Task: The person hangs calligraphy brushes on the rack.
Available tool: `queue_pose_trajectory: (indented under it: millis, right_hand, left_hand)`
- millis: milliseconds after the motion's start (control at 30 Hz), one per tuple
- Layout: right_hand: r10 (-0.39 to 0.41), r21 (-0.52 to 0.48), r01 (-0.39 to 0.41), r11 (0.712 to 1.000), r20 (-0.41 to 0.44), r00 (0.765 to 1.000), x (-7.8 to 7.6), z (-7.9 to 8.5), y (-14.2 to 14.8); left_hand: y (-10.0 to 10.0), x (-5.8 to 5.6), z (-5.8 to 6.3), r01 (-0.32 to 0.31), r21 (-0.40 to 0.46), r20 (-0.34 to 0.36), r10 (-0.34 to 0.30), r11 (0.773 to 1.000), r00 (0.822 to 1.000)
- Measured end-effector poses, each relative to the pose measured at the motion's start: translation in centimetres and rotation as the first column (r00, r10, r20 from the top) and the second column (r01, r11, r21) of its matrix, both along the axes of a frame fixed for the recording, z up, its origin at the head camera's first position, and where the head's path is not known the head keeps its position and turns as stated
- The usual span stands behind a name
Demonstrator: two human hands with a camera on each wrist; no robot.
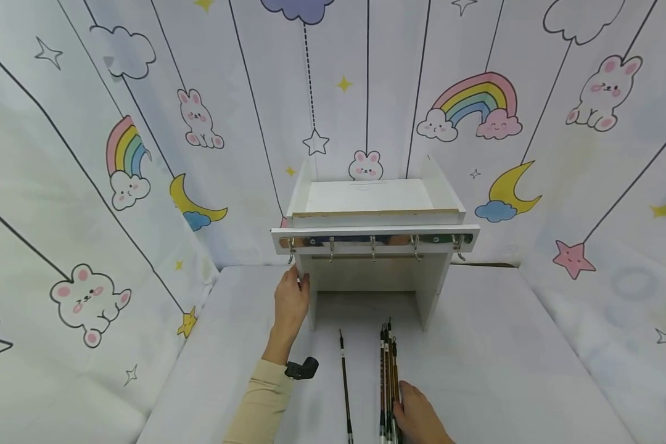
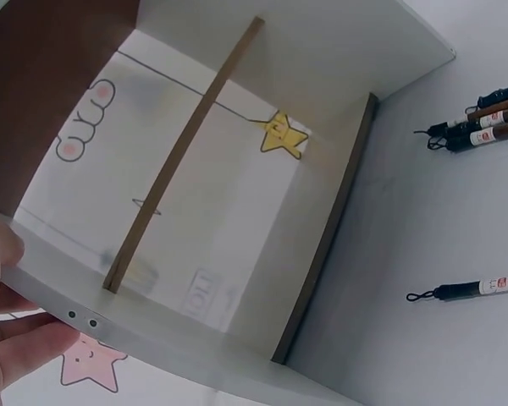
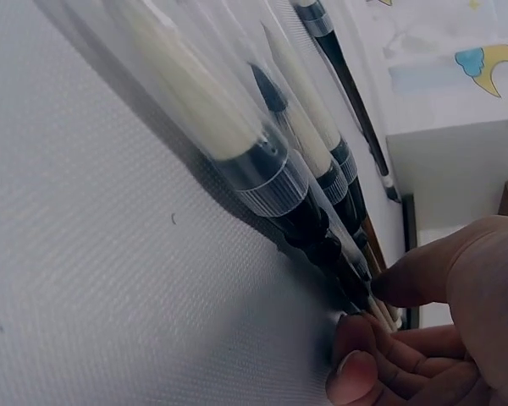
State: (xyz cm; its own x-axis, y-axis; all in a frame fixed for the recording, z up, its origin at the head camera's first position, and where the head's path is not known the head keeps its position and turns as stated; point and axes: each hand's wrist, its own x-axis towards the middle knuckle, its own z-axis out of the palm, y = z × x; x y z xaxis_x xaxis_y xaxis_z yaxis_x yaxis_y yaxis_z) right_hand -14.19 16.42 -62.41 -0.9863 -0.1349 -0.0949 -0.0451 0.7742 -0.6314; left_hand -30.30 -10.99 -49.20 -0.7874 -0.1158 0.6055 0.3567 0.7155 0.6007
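Note:
My left hand [image 1: 291,302] grips the front edge of the left side panel of a white shelf rack [image 1: 434,287]. In the left wrist view its thumb and fingers lie on either side of that white panel [image 2: 165,331], near two small holes. Low in the head view, my right hand [image 1: 419,416] is at the right side of a bundle of calligraphy brushes [image 1: 387,370]. The right wrist view shows its thumb and curled fingers pinching the bundle by the handles; pale and dark bristle tips [image 3: 186,93] stand under clear caps. One calligraphy brush [image 1: 345,376] lies apart, left of the bundle.
A shiny strip with several metal hooks [image 1: 374,246] runs across the rack's front, below an upper tray [image 1: 369,196]. The rack stands at the back of a white-covered table [image 1: 510,357]. Behind it hangs a curtain [image 1: 255,123] printed with rainbows, rabbits and stars.

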Motion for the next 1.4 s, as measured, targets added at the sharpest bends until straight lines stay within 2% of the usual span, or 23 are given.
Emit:
queue_pose_trajectory:
  millis: [300, 567, 833, 1400]
  right_hand:
    - [-0.06, -0.013, 0.061, 0.998, 0.044, 0.997, -0.07, 0.08, -0.25]
    - [-0.096, -0.018, 0.097, 0.995, 0.034, 0.995, -0.06, 0.12, -0.61]
    - [-0.118, -0.03, 0.118, 0.993, 0.017, 0.993, -0.05, 0.06, -0.8]
    - [-0.202, -0.02, 0.203, 0.979, 0.054, 0.978, 0.02, 0.04, -0.96]
  left_hand:
    - [-0.02, -0.03, 0.06, 0.007, 0.003, -0.003, -0.007, 1.0, 1.0]
    - [0.03, 0.12, -0.06, 0.014, 0.013, 0.011, -0.014, 1.0, 1.0]
    - [0.16, 0.06, -0.33, -0.001, 0.001, -0.019, 0.001, 1.0, 1.0]
    - [0.16, 0.06, -0.52, -0.006, -0.015, -0.043, 0.005, 1.0, 0.999]
